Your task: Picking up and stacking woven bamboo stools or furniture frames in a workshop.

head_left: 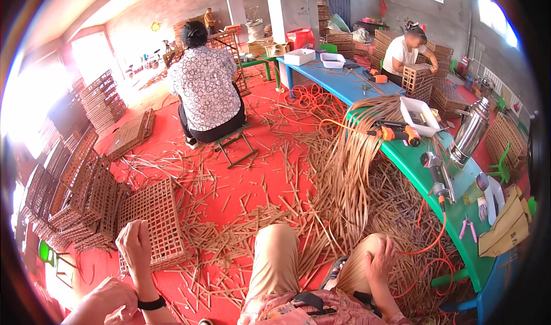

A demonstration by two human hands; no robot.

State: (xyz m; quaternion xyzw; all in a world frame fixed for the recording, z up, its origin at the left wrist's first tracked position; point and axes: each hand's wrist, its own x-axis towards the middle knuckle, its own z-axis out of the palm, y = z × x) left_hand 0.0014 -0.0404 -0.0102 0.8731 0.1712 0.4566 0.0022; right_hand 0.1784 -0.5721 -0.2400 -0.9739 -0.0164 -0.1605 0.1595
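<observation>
1. Right hand [380,262]: laid over the right knee [357,272], fingers loosely parted, nothing visibly held.
2. Left hand: cannot tell; bare arms [143,280] at lower left are of uncertain ownership.
3. Brown strips [351,173]: draped off the green table [408,161].
4. Step, judged: a pause; resuming calls for reaching to the strips.

- Plain tan cloth trousers [274,259].
- Pinkish-red fabric top [268,312] with a mottled, floral-looking pattern.
- Flat black strap [310,300] across the waist.
</observation>
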